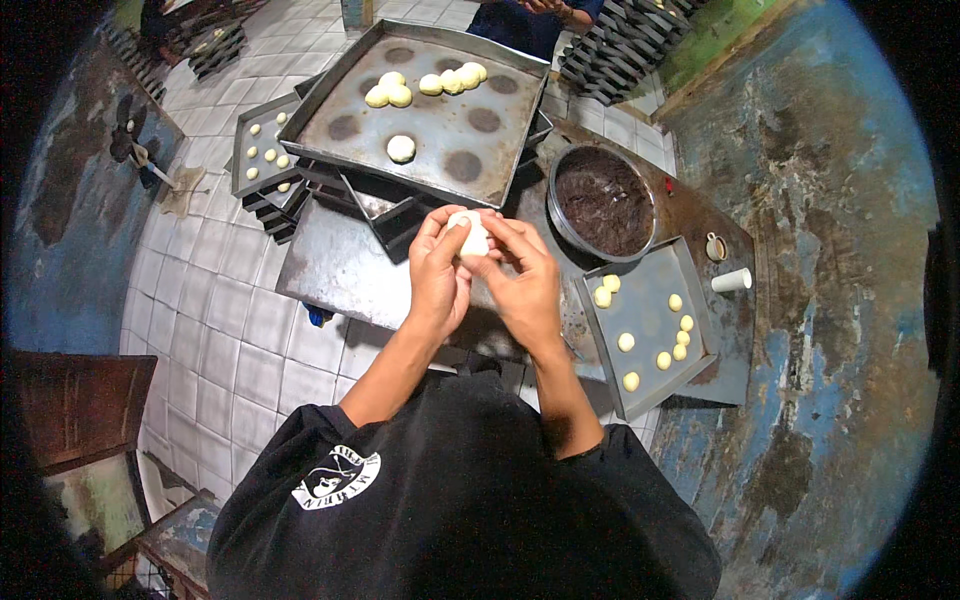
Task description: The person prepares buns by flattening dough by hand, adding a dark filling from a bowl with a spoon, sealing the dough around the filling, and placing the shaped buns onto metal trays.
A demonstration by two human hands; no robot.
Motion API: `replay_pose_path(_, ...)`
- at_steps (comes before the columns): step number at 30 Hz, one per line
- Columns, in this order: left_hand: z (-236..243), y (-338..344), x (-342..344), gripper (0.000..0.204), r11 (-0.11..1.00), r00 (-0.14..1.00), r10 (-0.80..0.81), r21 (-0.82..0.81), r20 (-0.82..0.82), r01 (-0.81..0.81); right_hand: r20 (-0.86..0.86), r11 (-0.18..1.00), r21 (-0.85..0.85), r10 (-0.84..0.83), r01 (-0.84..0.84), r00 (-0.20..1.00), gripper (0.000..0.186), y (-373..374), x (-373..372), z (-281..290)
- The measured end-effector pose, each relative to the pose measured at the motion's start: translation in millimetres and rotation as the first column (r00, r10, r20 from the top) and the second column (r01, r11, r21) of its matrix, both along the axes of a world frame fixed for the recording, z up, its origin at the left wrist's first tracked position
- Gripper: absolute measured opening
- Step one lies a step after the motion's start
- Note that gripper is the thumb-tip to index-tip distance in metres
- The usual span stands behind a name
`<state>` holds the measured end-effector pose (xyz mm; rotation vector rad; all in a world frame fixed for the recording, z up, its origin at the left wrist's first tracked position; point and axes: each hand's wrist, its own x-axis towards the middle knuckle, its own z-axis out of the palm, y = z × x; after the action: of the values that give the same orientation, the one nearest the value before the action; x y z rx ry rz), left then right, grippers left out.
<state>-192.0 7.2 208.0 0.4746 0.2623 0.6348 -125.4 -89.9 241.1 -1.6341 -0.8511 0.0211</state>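
Between my two hands is a pale piece of dough [468,236], held up in front of the big tray. My left hand [438,270] grips it with the thumb pressed on its face. The fingers of my right hand [522,275] pinch its other edge. Just beyond, the large metal tray [440,128] carries a single dough ball [401,149] and two clusters of dough balls [452,79]. To the right of my hands stands a round metal bowl [640,245] with a dark brown crumbly filling [603,200].
A smaller tray [651,340] with several dough balls lies at the right, near a white cylinder [731,281] and a small cup [716,246]. Another tray of dough balls [240,160] sits on a stack at the left. Someone in dark clothes [520,25] is at the far side.
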Motion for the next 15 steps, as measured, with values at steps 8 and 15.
replay_pose_path(8,8.5,21.2,6.1,0.027,0.969,0.99,-0.059,0.244,0.128,0.026,0.122,0.98,0.013,-0.196,0.196,0.973,0.012,31.1,6.3,15.2)
replay_pose_path(15,-4.5,28.6,14.1,0.029,0.995,0.997,-0.078,0.061,0.025,0.077,-0.18,0.988,0.006,-0.151,0.155,0.972,0.019,39.1,11.8,-7.4)
